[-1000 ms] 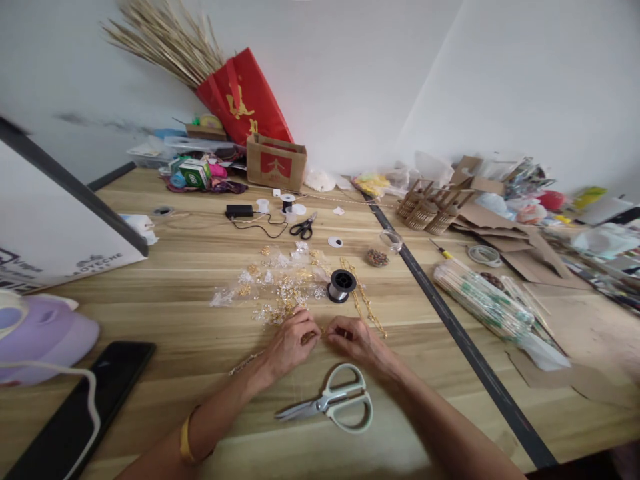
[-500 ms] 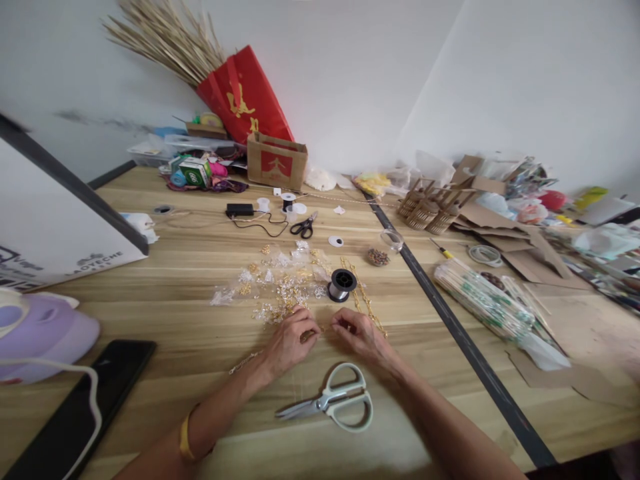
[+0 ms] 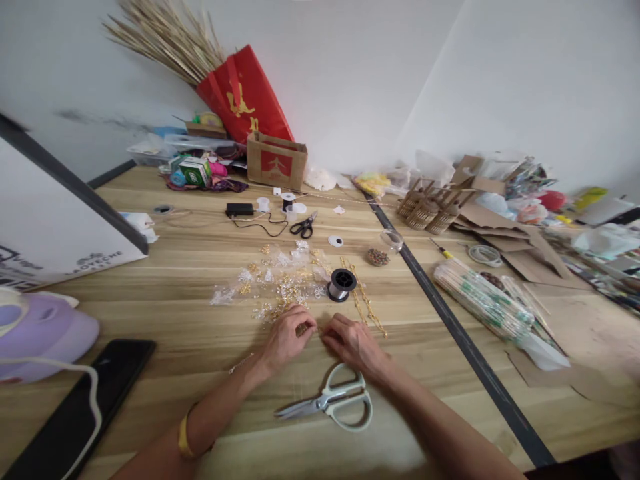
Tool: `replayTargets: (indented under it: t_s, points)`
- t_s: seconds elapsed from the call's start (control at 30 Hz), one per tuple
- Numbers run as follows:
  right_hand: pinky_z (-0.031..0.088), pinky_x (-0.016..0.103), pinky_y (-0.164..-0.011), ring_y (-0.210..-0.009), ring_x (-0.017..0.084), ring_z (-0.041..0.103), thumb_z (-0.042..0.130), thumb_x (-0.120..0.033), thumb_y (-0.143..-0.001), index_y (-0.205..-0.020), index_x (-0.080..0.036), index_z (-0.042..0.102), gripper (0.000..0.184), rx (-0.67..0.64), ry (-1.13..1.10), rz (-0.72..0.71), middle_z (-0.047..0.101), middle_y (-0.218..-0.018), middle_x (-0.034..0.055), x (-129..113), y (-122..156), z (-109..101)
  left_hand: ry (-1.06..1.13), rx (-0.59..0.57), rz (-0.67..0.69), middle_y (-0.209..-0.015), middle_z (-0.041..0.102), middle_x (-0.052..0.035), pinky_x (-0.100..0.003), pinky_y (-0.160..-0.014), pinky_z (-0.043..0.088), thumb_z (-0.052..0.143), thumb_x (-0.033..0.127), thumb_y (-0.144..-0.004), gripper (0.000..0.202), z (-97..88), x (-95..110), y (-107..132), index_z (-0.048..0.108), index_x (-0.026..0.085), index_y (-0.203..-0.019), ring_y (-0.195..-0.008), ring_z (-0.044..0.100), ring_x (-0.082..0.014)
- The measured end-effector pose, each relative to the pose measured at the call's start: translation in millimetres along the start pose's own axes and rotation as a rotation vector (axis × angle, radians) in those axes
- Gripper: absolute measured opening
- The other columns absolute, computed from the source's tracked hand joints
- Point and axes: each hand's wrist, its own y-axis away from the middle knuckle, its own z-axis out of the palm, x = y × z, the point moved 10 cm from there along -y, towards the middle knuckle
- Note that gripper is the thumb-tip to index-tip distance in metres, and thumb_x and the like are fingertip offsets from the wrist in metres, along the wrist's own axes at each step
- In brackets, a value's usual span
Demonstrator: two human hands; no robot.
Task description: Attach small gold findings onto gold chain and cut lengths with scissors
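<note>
My left hand (image 3: 290, 335) is closed in a pinch, its thumb and fingertips close to those of my right hand (image 3: 350, 341). The right hand's fingers are curled and pressed together too. Whatever lies between the fingertips is too small to name. Just beyond them, clear and gold beads (image 3: 287, 293) are scattered among small plastic bags. A black spool of fine wire or thread (image 3: 342, 285) stands past my right hand, beside a gold chain (image 3: 367, 307). Large scissors with pale handles (image 3: 333, 399) lie nearer me, below both hands. Part of a thin chain (image 3: 241, 363) shows by my left forearm.
Black-handled scissors (image 3: 303, 227) and a round container of brown beads (image 3: 379, 257) lie farther back. Packaged sticks (image 3: 485, 303) are at right. On the left are a black phone-like slab (image 3: 85, 407), a lilac device (image 3: 55, 337) and a white box (image 3: 60, 220).
My right hand has moved left, bringing its fingertips closer to my left hand's. The left hand has shifted slightly. The scissors and spool have stayed put.
</note>
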Motion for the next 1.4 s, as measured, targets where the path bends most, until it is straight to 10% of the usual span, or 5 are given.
replayTargets:
  t_s: [0.43, 0.97, 1.4]
  points:
    - [0.037, 0.022, -0.060, -0.074, 0.015, 0.060, 0.040, -0.020, -0.095, -0.093, -0.014, 0.055, 0.016, -0.157, 0.338, 0.003, 0.059, -0.092, 0.0072, -6.6, -1.3, 11.0, -0.085, -0.044, 0.008, -0.078, 0.063, -0.0048, -0.029, -0.072, 0.046, 0.058, 0.008, -0.078, 0.011, 4.7, -3.1, 1.0, 0.066, 0.015, -0.081, -0.079, 0.056, -0.0180]
    - [0.033, 0.023, -0.057, -0.072, 0.015, 0.058, 0.039, -0.021, -0.095, -0.090, -0.016, 0.054, 0.016, -0.146, 0.319, -0.051, 0.058, -0.090, 0.0050, -4.8, -0.3, 9.7, -0.393, -0.208, 0.136, -0.080, 0.055, -0.0044, -0.037, -0.083, 0.044, 0.054, 0.013, -0.084, 0.015, 24.4, 14.3, 6.0, 0.062, 0.016, -0.072, -0.090, 0.049, -0.0205]
    - [0.036, 0.022, -0.061, -0.071, 0.013, 0.057, 0.043, -0.021, -0.092, -0.088, -0.016, 0.053, 0.012, -0.085, 0.129, -0.039, 0.057, -0.088, 0.0039, -0.1, -0.2, 0.5, -0.241, -0.179, 0.148, -0.078, 0.056, -0.0046, -0.035, -0.079, 0.044, 0.050, 0.011, -0.085, 0.020, 20.8, 19.3, 4.8, 0.062, 0.016, -0.070, -0.086, 0.047, -0.0195]
